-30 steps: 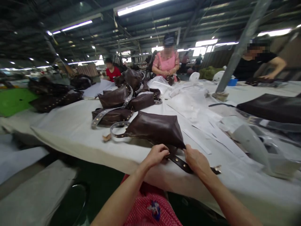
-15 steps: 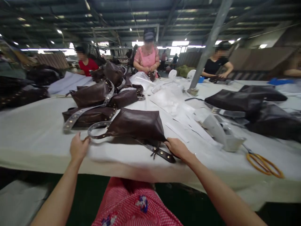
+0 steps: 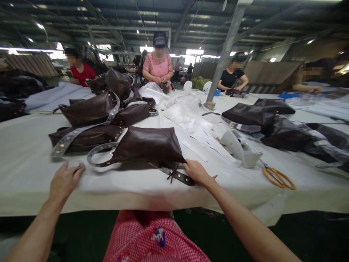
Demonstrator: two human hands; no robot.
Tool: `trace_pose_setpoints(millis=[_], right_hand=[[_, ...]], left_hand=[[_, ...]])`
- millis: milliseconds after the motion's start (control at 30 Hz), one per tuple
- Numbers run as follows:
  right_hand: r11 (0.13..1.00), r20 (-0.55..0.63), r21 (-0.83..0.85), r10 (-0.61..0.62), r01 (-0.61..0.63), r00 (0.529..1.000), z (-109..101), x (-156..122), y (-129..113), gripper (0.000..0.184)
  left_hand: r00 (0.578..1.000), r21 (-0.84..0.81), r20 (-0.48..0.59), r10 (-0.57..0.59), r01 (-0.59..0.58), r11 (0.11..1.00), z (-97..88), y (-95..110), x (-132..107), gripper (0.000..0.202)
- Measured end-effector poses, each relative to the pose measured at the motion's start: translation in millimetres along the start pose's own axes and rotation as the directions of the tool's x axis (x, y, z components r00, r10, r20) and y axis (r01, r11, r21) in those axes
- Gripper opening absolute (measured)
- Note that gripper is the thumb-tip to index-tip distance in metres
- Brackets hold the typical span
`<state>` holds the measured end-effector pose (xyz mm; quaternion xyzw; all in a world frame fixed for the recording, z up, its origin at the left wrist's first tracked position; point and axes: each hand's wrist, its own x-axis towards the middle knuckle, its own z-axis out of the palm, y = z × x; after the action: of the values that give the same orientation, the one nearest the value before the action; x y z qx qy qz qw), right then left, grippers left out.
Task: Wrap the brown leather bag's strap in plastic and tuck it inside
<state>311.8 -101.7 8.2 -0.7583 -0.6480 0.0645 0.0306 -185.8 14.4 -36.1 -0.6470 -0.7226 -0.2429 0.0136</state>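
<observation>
A dark brown leather handbag (image 3: 148, 143) lies on its side on the white-covered table in front of me. Its plastic-wrapped strap (image 3: 95, 151) loops out to the left, and a studded strap end (image 3: 184, 178) pokes out below its right side. My right hand (image 3: 195, 171) is closed on the bag's lower right corner; the fingertips are partly hidden. My left hand (image 3: 65, 180) is over the tabletop left of the strap loop, apart from it, fingers spread and holding nothing.
More brown bags (image 3: 87, 109) are piled behind on the left, others (image 3: 245, 112) on the right. Orange-handled scissors (image 3: 278, 178) lie near a tape dispenser (image 3: 242, 151). Clear plastic wrap (image 3: 181, 112) and a metal post (image 3: 225, 51) stand mid-table. Several co-workers (image 3: 158, 67) work across.
My left hand has moved left, away from the strap loop. My right hand stays at the bag's corner. The view has turned a little to the right.
</observation>
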Motion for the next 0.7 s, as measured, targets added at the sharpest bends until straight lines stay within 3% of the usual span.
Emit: trace_pose_setpoints(millis=[100,167,267,333,400,467,567,600,633,700], right_hand=[[0.999,0.034,0.034,-0.037,0.036,0.999,-9,1,0,0.031],[0.997,0.046,0.050,-0.069,0.067,0.997,-16,0,0,0.030],[0.995,0.037,0.042,-0.091,0.090,0.995,-24,-11,-1,0.028],[0.995,0.033,0.024,-0.097,0.096,0.995,-27,-21,0,0.033],[0.996,0.035,-0.008,-0.083,0.083,0.996,-27,-32,4,0.038],[0.998,0.033,-0.053,-0.041,0.043,0.999,-28,-40,10,0.041],[0.994,0.015,-0.108,0.018,-0.017,1.000,-30,-47,18,0.027],[0.993,0.005,-0.116,0.027,-0.026,1.000,-32,-48,20,0.022],[0.993,-0.005,-0.118,0.028,-0.029,1.000,-33,-48,21,0.018],[0.994,-0.022,-0.112,0.019,-0.021,1.000,-33,-49,20,0.015]], left_hand=[[0.998,0.105,0.059,0.009,-0.015,0.994,-3.8,2,9,0.018],[0.999,0.114,0.043,-0.033,0.028,0.993,-11.3,10,10,0.018],[0.990,0.029,-0.101,-0.098,0.101,0.994,-27.7,28,0,0.037],[0.968,-0.073,-0.236,-0.086,0.071,0.995,-38.2,43,-14,0.039],[0.954,-0.184,-0.297,-0.052,-0.004,0.983,-45.2,61,-31,0.038],[0.968,-0.321,-0.251,0.015,-0.098,0.942,-47.3,84,-50,0.037],[0.977,-0.540,-0.064,0.202,-0.204,0.817,-40.8,131,-76,0.040],[0.957,-0.600,0.034,0.289,-0.211,0.771,-36.4,150,-85,0.041],[0.909,-0.647,0.133,0.395,-0.222,0.729,-31.0,170,-93,0.041],[0.829,-0.698,0.218,0.514,-0.235,0.676,-18.2,211,-108,0.034]])
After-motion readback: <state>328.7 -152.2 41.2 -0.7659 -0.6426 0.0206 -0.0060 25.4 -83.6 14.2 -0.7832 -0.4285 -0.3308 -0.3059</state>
